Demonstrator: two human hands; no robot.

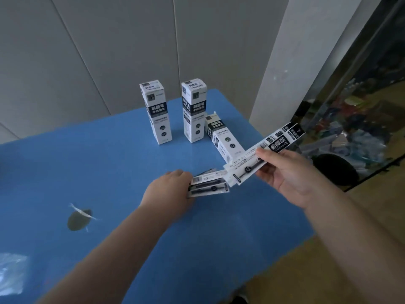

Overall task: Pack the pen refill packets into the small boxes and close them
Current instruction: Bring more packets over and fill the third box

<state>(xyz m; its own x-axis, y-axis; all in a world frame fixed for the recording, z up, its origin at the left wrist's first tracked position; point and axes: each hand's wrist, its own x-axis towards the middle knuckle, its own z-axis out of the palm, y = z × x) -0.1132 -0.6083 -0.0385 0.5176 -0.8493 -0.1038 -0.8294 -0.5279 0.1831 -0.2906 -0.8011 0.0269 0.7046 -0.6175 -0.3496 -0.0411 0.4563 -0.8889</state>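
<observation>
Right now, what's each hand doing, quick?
Left hand: gripping packets lying on the table.
Right hand: holding a raised packet bundle.

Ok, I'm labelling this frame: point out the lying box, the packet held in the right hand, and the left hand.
lying box (221,137), head view, on its printed top face.
held refill packet (275,144), head view, on its black label area.
left hand (168,188), head view, on the back of the hand.

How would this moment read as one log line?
right hand: holds refill packet | left hand: grips packets on table | boxes: two upright, one lying open
</observation>
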